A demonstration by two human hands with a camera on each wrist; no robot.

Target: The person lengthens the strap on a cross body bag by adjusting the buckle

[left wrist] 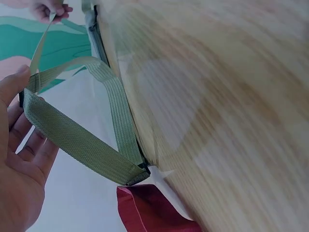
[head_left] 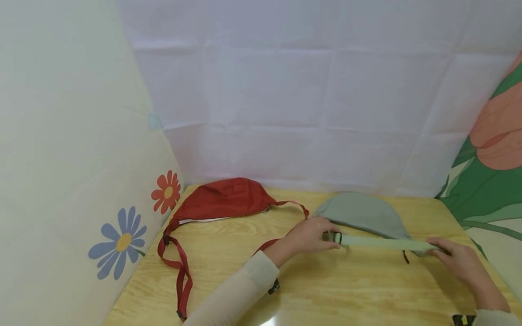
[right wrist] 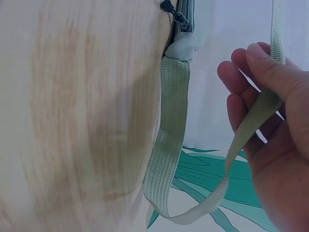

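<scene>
A grey-green waist bag (head_left: 363, 212) lies at the back right of the table, its pale green strap (head_left: 379, 243) stretched between the two hands in front of it. My left hand (head_left: 311, 235) pinches the strap by a black strap adjuster (left wrist: 21, 98), thumb on one side and fingers behind. From there the webbing (left wrist: 79, 137) loops back toward the bag in the left wrist view. Farther right, my right hand (head_left: 458, 260) holds the strap between thumb and fingers. Below that grip the strap sags in a loop to the bag's end, beside the zip pull (right wrist: 169, 7).
A red waist bag (head_left: 228, 197) lies at the back left, its red strap (head_left: 184, 276) trailing down the table's left side. Part of that strap runs behind my left forearm. White sheeting (head_left: 277, 113) stands behind the wooden table (head_left: 342, 290); flower-printed walls flank it.
</scene>
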